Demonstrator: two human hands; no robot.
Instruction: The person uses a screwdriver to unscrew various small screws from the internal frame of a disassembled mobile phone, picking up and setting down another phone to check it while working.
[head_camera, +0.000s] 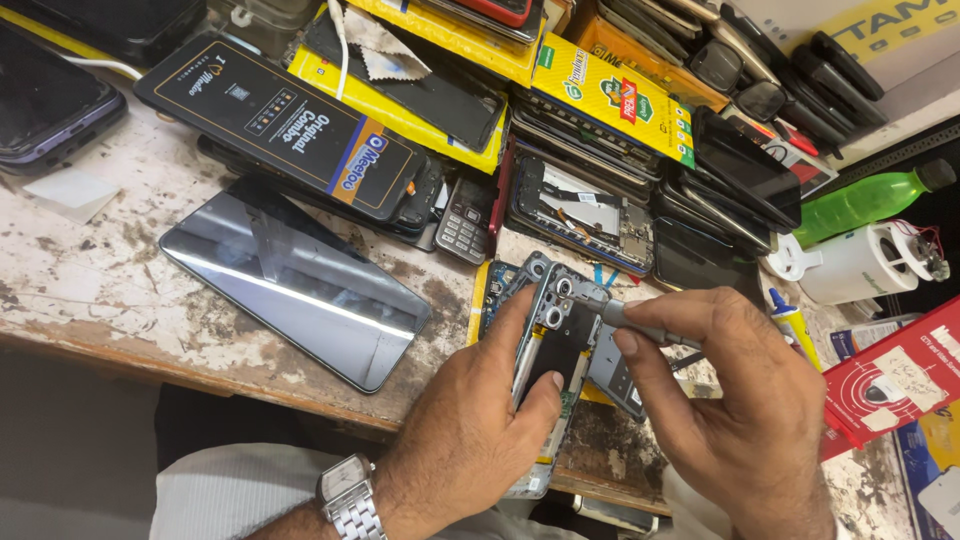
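head view: looking down at a worn, paint-chipped surface (90, 290), both hands low centre
left hand (480, 420): clamped on an opened phone frame (555, 330), thumb on the inner face, fingers behind; metal wristwatch (350, 495) on the wrist
phone frame: tilted upright on edge, camera-ring end pointing away from the person, lower end near the surface's front edge, back cover off, dark internals showing
right hand (740, 420): closed around a grey tool handle (645, 325), thumb and index finger pinching it; tip sits at the top of the frame by the camera rings
tool tip: too small to tell what kind
hands: close together, both on the frame area, not touching each other
left of hands: dark glass phone panel (295, 280) lying flat, apart from the frame
behind panel: long black box (275, 120) lying over yellow packets (400, 110)
behind frame: small keypad phone (462, 228); opened phone with exposed board (585, 215); stacks of dark screens (740, 170)
right side: white tape roll (855, 262), green bottle (865, 198), red box (890, 385), small glue tube (790, 320)
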